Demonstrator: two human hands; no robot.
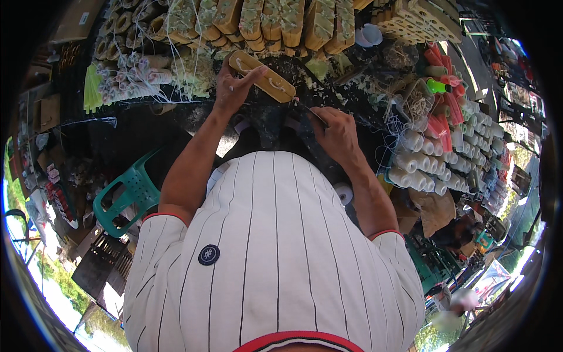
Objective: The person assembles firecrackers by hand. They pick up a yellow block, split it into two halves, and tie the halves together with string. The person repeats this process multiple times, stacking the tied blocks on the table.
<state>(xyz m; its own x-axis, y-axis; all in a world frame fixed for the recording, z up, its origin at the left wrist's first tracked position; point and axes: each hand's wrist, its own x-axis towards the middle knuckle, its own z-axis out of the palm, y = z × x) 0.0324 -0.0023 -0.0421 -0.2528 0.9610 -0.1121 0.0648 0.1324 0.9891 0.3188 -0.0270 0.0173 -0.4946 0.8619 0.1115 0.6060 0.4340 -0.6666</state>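
My left hand [231,91] is closed on a long tan block [262,75] with rounded ends, its thumb lying across the upper face. Pale curved marks or strands show along that face. The block slants down to the right over the dark worktop. Closed around a thin, knife-like tool [309,110], my right hand [337,130] is just right of the block. The tool's tip points at the block's lower right end, where a small pale bit shows. Whether the tip touches the block I cannot tell, and its handle is hidden in my fingers.
Stacked tan blocks [271,20] line the back of the worktop, with pale scraps around. White tubes [132,79] lie at the left, and white rolls [416,161] and pink pieces [448,111] at the right. A green plastic chair [129,190] stands at my left.
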